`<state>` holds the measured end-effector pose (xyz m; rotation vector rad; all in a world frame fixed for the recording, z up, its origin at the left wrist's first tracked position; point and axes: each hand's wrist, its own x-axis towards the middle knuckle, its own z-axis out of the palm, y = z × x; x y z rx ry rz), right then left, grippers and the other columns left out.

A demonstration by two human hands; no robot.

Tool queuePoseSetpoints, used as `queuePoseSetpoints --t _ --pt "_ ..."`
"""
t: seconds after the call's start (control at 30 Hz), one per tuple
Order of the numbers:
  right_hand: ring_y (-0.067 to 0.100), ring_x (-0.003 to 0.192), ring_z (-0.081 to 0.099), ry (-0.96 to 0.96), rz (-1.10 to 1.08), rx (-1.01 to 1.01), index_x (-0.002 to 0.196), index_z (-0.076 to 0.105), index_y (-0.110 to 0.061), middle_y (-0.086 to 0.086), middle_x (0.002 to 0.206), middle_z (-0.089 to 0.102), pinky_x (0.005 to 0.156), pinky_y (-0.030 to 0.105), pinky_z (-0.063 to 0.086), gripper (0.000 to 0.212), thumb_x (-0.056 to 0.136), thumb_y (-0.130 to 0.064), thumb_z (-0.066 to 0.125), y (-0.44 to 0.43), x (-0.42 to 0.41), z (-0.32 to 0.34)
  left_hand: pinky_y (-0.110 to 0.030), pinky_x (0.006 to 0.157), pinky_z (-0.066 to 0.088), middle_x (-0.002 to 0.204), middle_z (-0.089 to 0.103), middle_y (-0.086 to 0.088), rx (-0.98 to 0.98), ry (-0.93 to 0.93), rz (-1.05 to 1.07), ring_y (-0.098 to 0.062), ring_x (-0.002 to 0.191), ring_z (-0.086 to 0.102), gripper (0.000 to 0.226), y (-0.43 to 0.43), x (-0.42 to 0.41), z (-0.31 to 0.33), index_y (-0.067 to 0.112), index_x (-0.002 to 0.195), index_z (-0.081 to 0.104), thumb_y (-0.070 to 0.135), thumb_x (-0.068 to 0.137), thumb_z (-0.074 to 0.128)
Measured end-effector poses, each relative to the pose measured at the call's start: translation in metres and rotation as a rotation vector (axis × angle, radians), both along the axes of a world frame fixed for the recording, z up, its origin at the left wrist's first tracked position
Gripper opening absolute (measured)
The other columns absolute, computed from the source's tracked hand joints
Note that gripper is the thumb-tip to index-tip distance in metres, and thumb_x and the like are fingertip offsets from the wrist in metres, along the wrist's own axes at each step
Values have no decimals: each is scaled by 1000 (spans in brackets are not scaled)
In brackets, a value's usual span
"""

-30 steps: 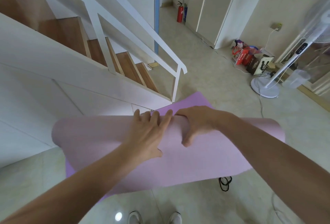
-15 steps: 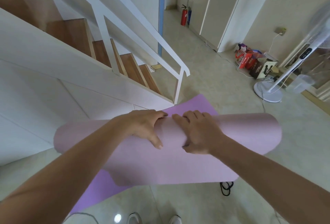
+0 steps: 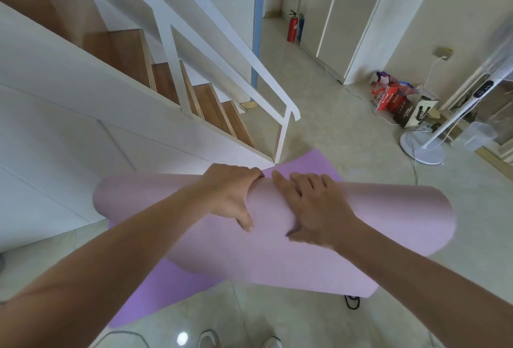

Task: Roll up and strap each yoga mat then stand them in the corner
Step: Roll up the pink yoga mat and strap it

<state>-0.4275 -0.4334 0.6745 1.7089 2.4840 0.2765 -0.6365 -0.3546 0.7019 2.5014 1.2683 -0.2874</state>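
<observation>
— Where's the mat?
— The pink yoga mat [image 3: 361,222] is a loose roll low beside the staircase [image 3: 211,108], mid-rolling. Left hand [image 3: 230,197] curls over it; right hand [image 3: 313,208] presses, fingers flat.
— Next?
— Likely tighten, then fetch the black strap [image 3: 352,301] underneath.

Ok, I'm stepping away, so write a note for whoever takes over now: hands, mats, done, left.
Left hand grips the top of the pink mat; right hand presses flat on it.
Pink mat loosely rolled, near edge hanging free. Purple mat flat on the floor beneath. Black loop, likely a strap, by the roll's near right corner.
Done: nothing strapped.
Left: tighten roll, strap it, repeat for purple, stand both in the corner.
</observation>
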Motion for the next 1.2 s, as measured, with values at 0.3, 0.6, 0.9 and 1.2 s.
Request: queuePoseSetpoints --t 0.3,0.6,0.9,1.2 --pt "12 100 58 335 -209 -653 138 30 -49 -19 111 58 88 32 50 105 48 -61 82 32 13 53 -58 101 36 138 45 -15 522 132 -153 -37 117 52 154 -41 2 -20 22 154 -13 68 43 83" --pt "31 141 28 -120 12 -309 152 -20 -29 7 160 15 114 51 24 142 58 -67 79 13 -11 35 -34 82 48 119 60 12 118 -31 73 -19 101 61 120 -18 -13 -13 34 143 19 66 45 79" --pt "21 105 56 -46 41 -399 144 22 -38 -4 118 53 86 39 50 102 57 -60 72 40 -17 56 -41 109 34 144 42 5 117 -59 50 -22 128 46 124 -34 -22 -3 34 150 5 67 53 75" --pt "18 104 59 -26 38 -441 138 27 -40 -11 119 53 82 40 51 95 56 -62 71 56 -19 68 -40 64 52 95 61 -4 551 -27 50 -29 74 60 111 -30 -17 -32 16 132 41 54 38 84"
